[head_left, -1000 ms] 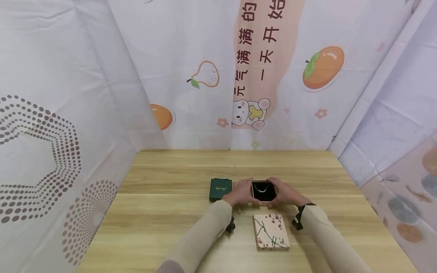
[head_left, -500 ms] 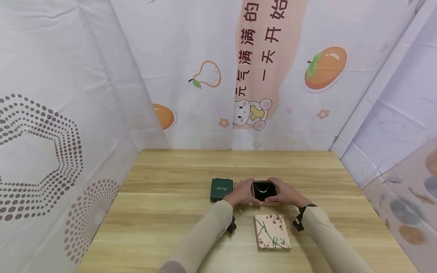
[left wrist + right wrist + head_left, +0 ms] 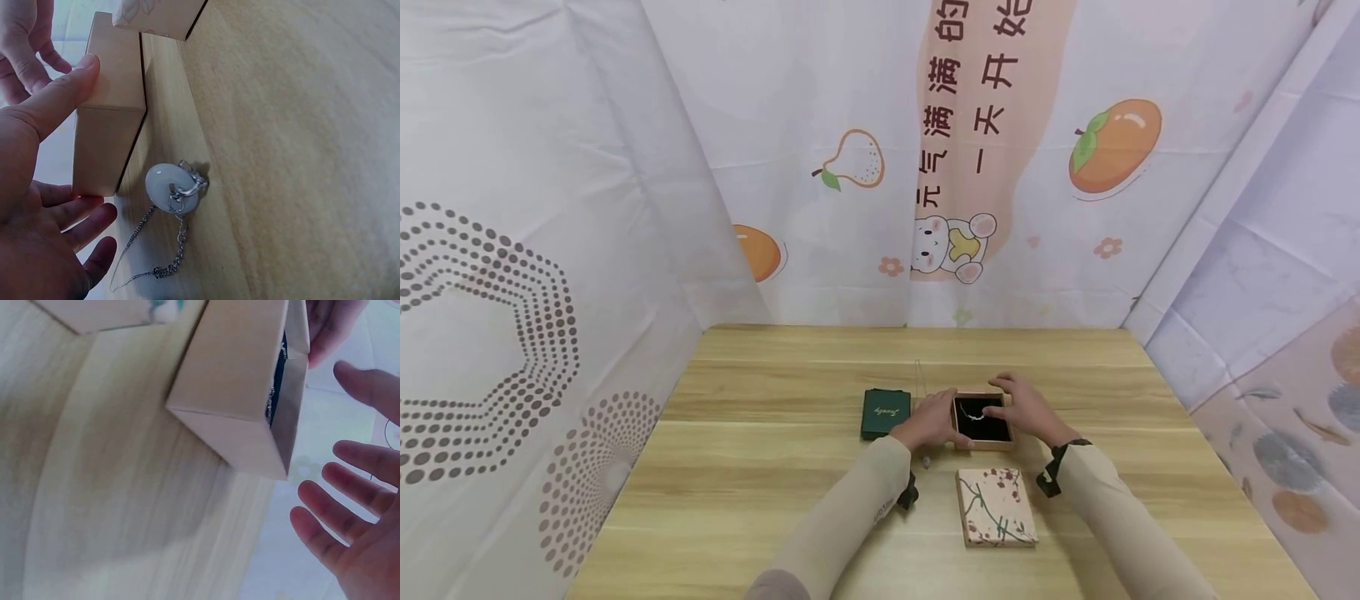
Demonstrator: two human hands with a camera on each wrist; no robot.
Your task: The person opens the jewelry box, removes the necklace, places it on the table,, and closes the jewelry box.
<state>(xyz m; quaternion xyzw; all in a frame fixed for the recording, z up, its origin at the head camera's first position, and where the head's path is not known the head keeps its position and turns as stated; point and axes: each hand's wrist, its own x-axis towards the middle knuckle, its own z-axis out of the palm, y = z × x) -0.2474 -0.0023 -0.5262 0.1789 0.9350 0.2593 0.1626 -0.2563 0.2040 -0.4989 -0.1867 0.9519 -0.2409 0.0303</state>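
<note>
My left hand (image 3: 931, 421) grips the left side of an open cardboard jewelry box (image 3: 988, 446), its thumb along the near wall in the left wrist view. Black padding lines the box, and a silver chain (image 3: 974, 417) lies on it. Off the right side, my right hand (image 3: 1030, 410) is spread and holds nothing; a gap parts its fingers from the box (image 3: 219, 369) in the right wrist view. On the table beside the left hand lies a necklace with a pale ring-shaped pendant (image 3: 159, 195).
A floral-patterned box lid (image 3: 996, 510) lies on the wooden table (image 3: 737, 500) in front of the box. Left of the left hand is a dark green jewelry box (image 3: 885, 414) with gold lettering. Printed curtains (image 3: 820, 275) close off the back and sides.
My right hand has let go of the box's right side and risen slightly, its fingers spreading. The left hand has kept its hold, and the box's interior shows more.
</note>
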